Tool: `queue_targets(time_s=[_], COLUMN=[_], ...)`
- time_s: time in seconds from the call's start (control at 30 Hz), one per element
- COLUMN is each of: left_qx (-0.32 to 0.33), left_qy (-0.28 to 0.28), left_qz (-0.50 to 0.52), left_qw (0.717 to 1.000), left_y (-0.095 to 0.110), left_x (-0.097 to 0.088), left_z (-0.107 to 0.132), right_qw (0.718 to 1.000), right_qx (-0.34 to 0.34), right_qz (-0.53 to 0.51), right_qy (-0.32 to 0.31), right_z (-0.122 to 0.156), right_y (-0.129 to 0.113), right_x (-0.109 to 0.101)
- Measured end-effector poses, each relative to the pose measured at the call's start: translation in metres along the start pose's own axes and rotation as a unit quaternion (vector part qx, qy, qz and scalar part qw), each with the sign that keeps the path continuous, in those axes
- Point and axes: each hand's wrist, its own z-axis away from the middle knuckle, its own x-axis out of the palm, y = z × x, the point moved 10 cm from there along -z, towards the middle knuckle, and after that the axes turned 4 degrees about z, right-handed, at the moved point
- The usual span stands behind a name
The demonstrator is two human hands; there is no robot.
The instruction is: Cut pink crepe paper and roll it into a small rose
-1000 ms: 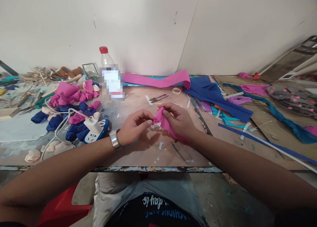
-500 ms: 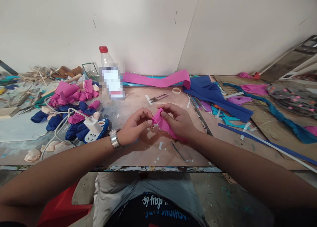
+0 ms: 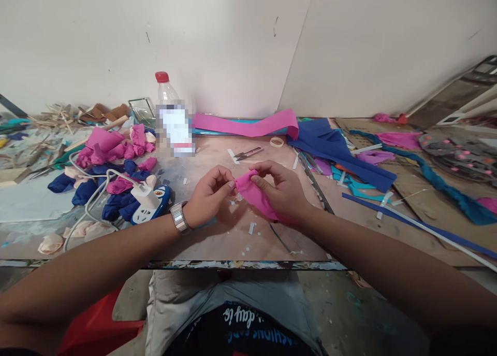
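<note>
A piece of pink crepe paper (image 3: 252, 190) is stretched between my two hands above the middle of the table. My left hand (image 3: 209, 193), with a metal watch (image 3: 179, 217) on the wrist, pinches its gathered left end between thumb and fingers. My right hand (image 3: 281, 187) grips the upper edge, thumb in front and fingers behind. The paper's lower right part hangs below the right palm and is partly hidden by it. Small scissors or snips (image 3: 249, 153) lie on the table beyond the hands, near a tape roll (image 3: 277, 142).
Pink and blue crepe paper bundles (image 3: 101, 146) crowd the left, beside a blue power strip (image 3: 152, 205) with a white cable. A red-capped bottle (image 3: 163, 84) stands behind a phone (image 3: 176, 130). Blue paper (image 3: 341, 151), a pink strip (image 3: 248, 127) and a white rod (image 3: 435, 229) lie beyond and right.
The pink paper is spread wider between my hands, its gathered end now thinner. My left hand has shifted slightly left and up; my right hand has barely moved.
</note>
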Motion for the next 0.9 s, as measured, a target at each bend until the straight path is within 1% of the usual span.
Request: queue_targets(time_s=[0.1,0.4,0.63,0.9], left_qx=[0.002,0.006,0.019,0.038], left_qy=[0.017,0.01,-0.006,-0.012], left_qz=[0.006,0.037,-0.019,-0.016], left_qw=[1.0,0.999,1.0,0.999], left_y=[-0.001,-0.003,0.006,0.004], left_x=[-0.004,-0.005,0.001,0.001], left_z=[-0.001,-0.001,0.001,0.001], right_qw=[1.0,0.998,0.999,0.998], right_qx=[0.0,0.028,0.018,0.033], right_qz=[-0.002,-0.054,-0.038,-0.048], right_qy=[-0.002,0.003,-0.016,-0.01], right_z=[0.001,0.0,0.001,0.001], right_y=[0.0,0.009,0.006,0.01], right_x=[0.0,0.001,0.005,0.005])
